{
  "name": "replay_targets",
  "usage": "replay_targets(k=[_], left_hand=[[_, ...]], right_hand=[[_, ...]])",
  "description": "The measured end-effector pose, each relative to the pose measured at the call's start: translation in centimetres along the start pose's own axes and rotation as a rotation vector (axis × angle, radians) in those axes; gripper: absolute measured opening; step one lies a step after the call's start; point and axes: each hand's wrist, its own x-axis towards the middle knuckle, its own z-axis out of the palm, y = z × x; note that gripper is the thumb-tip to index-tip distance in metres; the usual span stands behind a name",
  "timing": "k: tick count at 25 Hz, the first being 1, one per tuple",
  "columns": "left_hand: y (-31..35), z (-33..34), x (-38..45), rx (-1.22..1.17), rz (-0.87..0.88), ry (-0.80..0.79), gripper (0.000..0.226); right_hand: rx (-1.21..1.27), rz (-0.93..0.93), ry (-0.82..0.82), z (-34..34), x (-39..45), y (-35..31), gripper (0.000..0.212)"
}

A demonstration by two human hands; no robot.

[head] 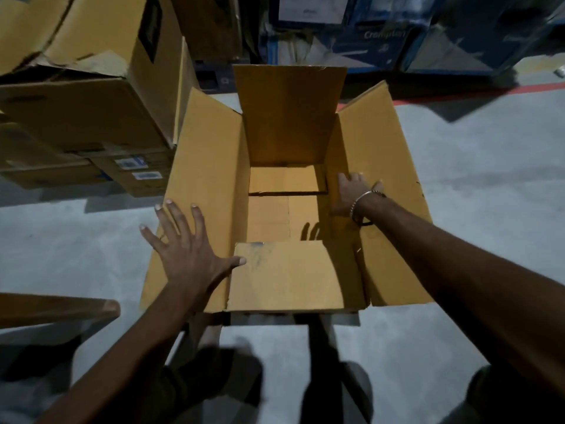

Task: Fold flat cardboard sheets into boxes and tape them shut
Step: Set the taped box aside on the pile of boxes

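Observation:
An open brown cardboard box (211, 166) stands upright on the grey floor in front of me, its four top flaps spread out. Its bottom flaps lie folded inside. My left hand (186, 249) lies flat with spread fingers on the left flap, thumb touching the near flap (293, 276). My right hand (351, 194), a metal bangle on its wrist, reaches inside and presses with straight fingers against the right inner wall. No tape is in view.
Stacked brown cartons (91, 96) stand at the left, close to the box. Blue printed cartons (382, 35) line the back. A red floor line (477, 91) runs at the right rear. A cardboard edge (55, 307) juts in at lower left. My legs are below.

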Motion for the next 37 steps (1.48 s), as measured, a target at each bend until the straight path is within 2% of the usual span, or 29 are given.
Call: replay_targets(k=[3, 6, 8, 10, 12, 14, 17, 19, 21, 22, 24, 26, 29, 32, 34, 37], left_hand=[[0.6, 0.6, 2.2, -0.037, -0.035, -0.055, 0.163], [0.8, 1.0, 3.2, -0.068, -0.06, -0.069, 0.16], [1.1, 1.0, 3.1, -0.052, -0.067, -0.057, 0.158], [1.3, 0.8, 2.9, -0.026, -0.088, -0.045, 0.158], [1.6, 0.6, 3.0, -0.008, -0.097, -0.031, 0.157], [1.8, 0.2, 2.8, -0.006, -0.089, -0.016, 0.156], [2.5, -0.9, 1.7, 0.024, -0.069, 0.006, 0.15], [3.0, -2.5, 0.5, 0.078, -0.035, 0.034, 0.136], [4.3, -4.5, -1.0, 0.146, 0.045, 0.075, 0.107], [5.4, -5.4, -1.9, 0.181, 0.096, 0.092, 0.091], [8.3, -6.5, -3.6, 0.228, 0.212, 0.078, 0.074], [10.9, -6.9, -5.1, 0.181, 0.293, 0.064, 0.065], [13.2, -5.7, -5.7, 0.015, 0.417, 0.039, 0.066], [13.4, -3.1, -6.2, -0.168, 0.542, -0.057, 0.081], [12.4, -1.8, -7.0, -0.262, 0.533, -0.082, 0.081], [10.5, -0.2, -7.8, -0.399, 0.494, -0.06, 0.075]], right_hand=[[0.172, -0.041, 0.124, -4.5, 5.8, -1.2, 0.111], [0.46, -0.013, 0.2, -9.6, 11.4, -2.2, 0.125], [0.617, 0.03, 0.314, -12.1, 13.9, -2.9, 0.127], [0.73, 0.0, 0.473, -13.6, 15.6, -3.4, 0.125], [0.787, -0.042, 0.561, -13.4, 16.3, -3.7, 0.12], [0.709, -0.024, 0.617, -12.7, 16.1, -3.3, 0.102], [0.32, 0.05, 0.63, -9.6, 14.5, -2.6, 0.07], [0.01, 0.006, 0.484, -6.7, 13.5, -2.4, 0.064], [-0.207, -0.058, 0.297, -4.1, 12.8, -2.6, 0.069], [-0.253, -0.08, 0.238, -3.4, 12.4, -2.7, 0.072], [-0.259, -0.121, 0.213, -3.5, 11.5, -2.5, 0.061], [-0.28, -0.146, 0.22, -4.7, 9.7, -1.8, 0.053], [-0.291, -0.156, 0.258, -6.7, 5.0, -0.1, 0.063], [-0.082, -0.114, 0.381, -6.4, -1.7, 1.4, 0.079], [0.244, -0.049, 0.458, -4.5, -6.4, 2.3, 0.089], [0.745, -0.011, 0.459, -2.0, -11.5, 1.7, 0.082]])
